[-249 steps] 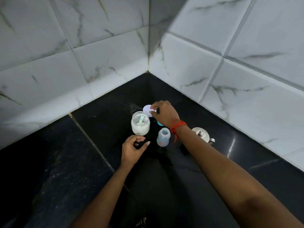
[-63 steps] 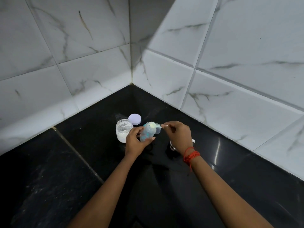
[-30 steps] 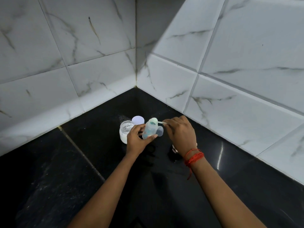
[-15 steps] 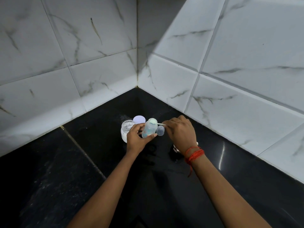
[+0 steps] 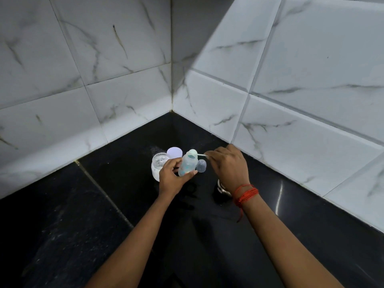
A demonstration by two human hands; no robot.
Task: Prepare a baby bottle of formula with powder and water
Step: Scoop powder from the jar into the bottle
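Note:
My left hand [image 5: 171, 176] grips a small clear baby bottle [image 5: 188, 165], lifted off the black counter and tilted slightly to the right. My right hand [image 5: 228, 165] pinches the handle of a pale measuring scoop [image 5: 194, 153], whose bowl sits over the bottle's open mouth. The open glass jar of white powder [image 5: 158, 166] stands just left of the bottle, its white lid [image 5: 174, 152] lying behind it. A clear dome cap [image 5: 201, 165] rests right of the bottle.
A steel vessel [image 5: 222, 187] stands on the black counter [image 5: 104, 204], mostly hidden under my right wrist. White marbled wall tiles [image 5: 291, 132] meet in a corner just behind the items.
The scoop's bowl has stayed at the bottle's mouth while my right hand shifted slightly. The bottle remains held in my left hand, a little more tilted.

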